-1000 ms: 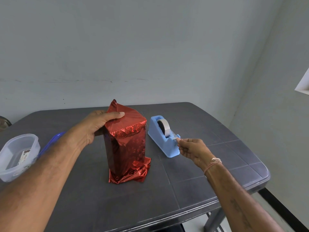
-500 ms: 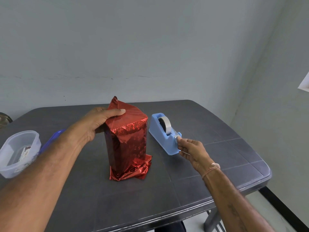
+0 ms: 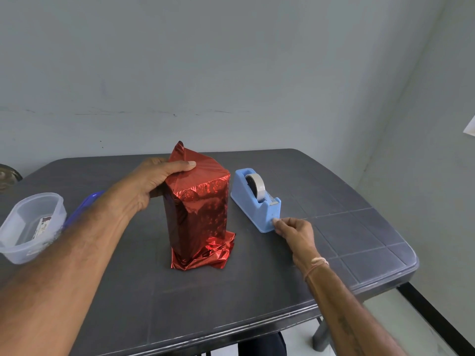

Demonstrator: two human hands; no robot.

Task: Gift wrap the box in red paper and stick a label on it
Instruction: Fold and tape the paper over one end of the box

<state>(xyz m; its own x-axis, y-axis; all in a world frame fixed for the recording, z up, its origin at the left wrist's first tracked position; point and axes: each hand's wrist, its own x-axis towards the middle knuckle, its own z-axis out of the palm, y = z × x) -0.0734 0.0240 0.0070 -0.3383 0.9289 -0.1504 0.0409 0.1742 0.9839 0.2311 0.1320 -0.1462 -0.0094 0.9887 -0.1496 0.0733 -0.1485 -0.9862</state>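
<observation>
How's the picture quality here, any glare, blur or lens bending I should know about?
Head view: soft, even light, faint shadows on the table; bright specular glints on the red foil-wrapped box; wide-angle stretch enlarges the forearms at the lower corners; left hand, right hand and tape dispenser look reasonably sharp.
</observation>
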